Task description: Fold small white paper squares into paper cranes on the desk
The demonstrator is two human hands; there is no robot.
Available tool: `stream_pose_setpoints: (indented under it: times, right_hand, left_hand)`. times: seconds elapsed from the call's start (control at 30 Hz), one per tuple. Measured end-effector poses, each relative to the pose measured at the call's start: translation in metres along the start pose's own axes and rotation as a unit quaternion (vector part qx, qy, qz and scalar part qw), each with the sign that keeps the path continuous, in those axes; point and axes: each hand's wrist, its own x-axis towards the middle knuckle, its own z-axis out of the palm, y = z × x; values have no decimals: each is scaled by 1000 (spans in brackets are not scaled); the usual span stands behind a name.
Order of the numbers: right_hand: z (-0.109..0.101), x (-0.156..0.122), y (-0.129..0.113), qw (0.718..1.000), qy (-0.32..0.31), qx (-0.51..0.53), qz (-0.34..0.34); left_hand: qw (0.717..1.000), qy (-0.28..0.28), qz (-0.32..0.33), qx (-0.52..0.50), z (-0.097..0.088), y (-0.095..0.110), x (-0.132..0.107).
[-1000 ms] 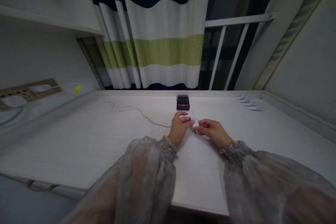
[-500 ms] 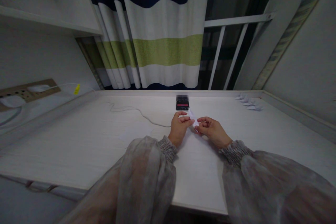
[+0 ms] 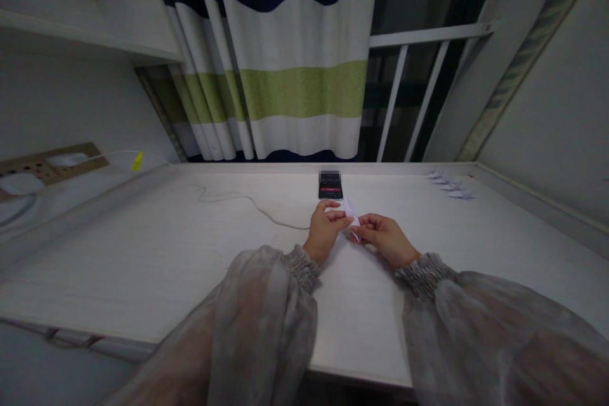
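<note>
A small folded piece of white paper (image 3: 349,210) is held between my two hands, just above the white desk. My left hand (image 3: 326,228) pinches its left side between thumb and fingers. At the paper's lower right end, the thumb and fingers of my right hand (image 3: 384,238) are closed on it. The far tip of the paper points up and away, toward a black phone (image 3: 330,190) lying near the back of the desk. My fingers hide part of the folds.
Several folded white paper pieces (image 3: 451,184) stand in a row at the back right. Flat white paper (image 3: 245,240) lies left of my hands. A thin white cable (image 3: 252,202) crosses the desk (image 3: 118,266). A socket strip (image 3: 52,165) is on the left, and a curtain (image 3: 304,92) hangs behind.
Both hands keep their grip on the paper in nearly the same place. My right fingers have shifted slightly at the paper's lower end, and its angle differs a little.
</note>
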Motion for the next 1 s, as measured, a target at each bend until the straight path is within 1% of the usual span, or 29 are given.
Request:
stream_pose_setpoints:
  times: [0.13, 0.23, 0.3, 0.43, 0.53, 0.7, 1.0]
  right_hand:
    - [1, 0, -1, 1000, -1, 9, 1]
    - [0, 2, 2, 1000, -15, 1, -4]
    - [-1, 3, 3, 1000, -11, -8, -28]
    - [-5, 2, -1, 995, 10, -14, -98]
    - [-7, 2, -2, 992, 5, -13, -122]
    - [-7, 3, -2, 992, 9, -9, -127]
    - [-5, 0, -8, 993, 16, 21, -113]
  left_hand:
    - [1000, -5, 1, -19, -1, 0, 0]
    - [1000, -5, 2, -18, -1, 1, 0]
    - [1000, -18, 1, -17, -1, 1, 0]
    - [998, -55, -2, -20, -1, 2, -1]
    - [998, -66, -4, -14, -1, 2, -1]
    - [997, -71, 17, 4, 0, 2, -2]
    - [995, -98, 17, 15, -2, -2, 0]
